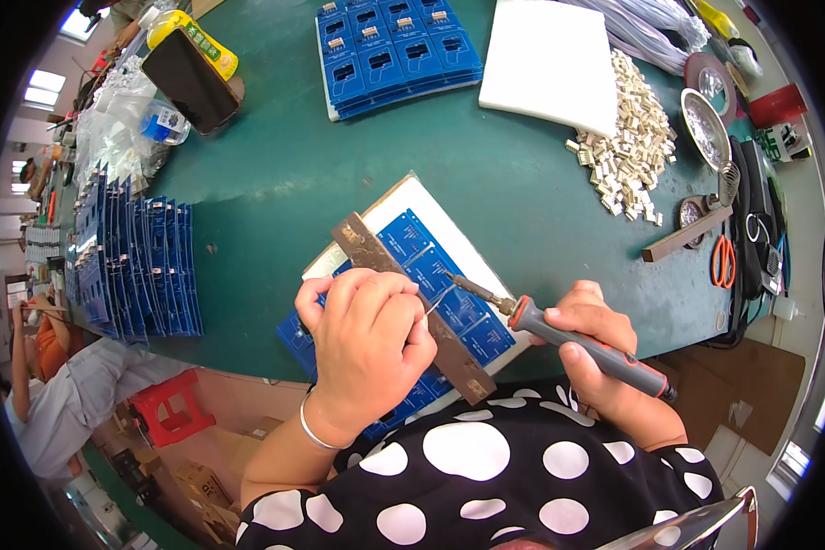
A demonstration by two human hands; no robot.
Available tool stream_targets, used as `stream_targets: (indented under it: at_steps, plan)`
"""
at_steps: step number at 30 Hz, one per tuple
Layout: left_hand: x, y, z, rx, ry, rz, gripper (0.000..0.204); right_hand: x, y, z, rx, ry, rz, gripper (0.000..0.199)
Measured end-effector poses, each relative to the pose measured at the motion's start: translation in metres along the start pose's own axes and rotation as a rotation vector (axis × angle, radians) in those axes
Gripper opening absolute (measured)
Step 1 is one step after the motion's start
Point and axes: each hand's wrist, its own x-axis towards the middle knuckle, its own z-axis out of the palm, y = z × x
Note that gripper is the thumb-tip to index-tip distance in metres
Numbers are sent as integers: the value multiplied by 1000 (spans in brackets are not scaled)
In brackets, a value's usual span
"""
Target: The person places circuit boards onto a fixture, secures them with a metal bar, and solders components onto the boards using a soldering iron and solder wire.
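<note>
My left hand (362,344) is closed, its fingertips pinching a thin, silvery solder wire (442,299). In my right hand (598,337) is a soldering iron (625,365) with a grey and red handle. The iron's dark tip points left, close by the wire's end over a blue circuit board panel (405,236); I cannot tell whether they touch. Beneath the panel lies a white foam pad (419,196), turned at an angle. A brown bar (361,242) crosses the panel diagonally, and my left hand rests over it, hiding part of the panel.
Stacked blue boards (403,55) lie at the far side, beside a white foam sheet (545,64). Right of it spreads a pile of small cream connectors (628,147). Upright boards (142,261) stand left. Orange scissors (723,261) and another bar (687,233) lie right. A phone (192,81) leans far left.
</note>
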Motion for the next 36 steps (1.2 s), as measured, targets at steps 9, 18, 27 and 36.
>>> stream_targets:
  at_steps: [9,18,27,36]
  plan:
    - [-5,14,3,-28,-48,60,20,-22,-7,-18,-8,-14,20,26]
    - [-5,18,6,-40,-65,59,18,-26,-7,-18,-39,-24,30,27]
    - [-5,18,9,-21,-58,58,18,-26,-5,-16,-27,-15,30,27]
    - [-2,18,8,2,-72,59,18,-22,-4,-15,-21,-20,29,26]
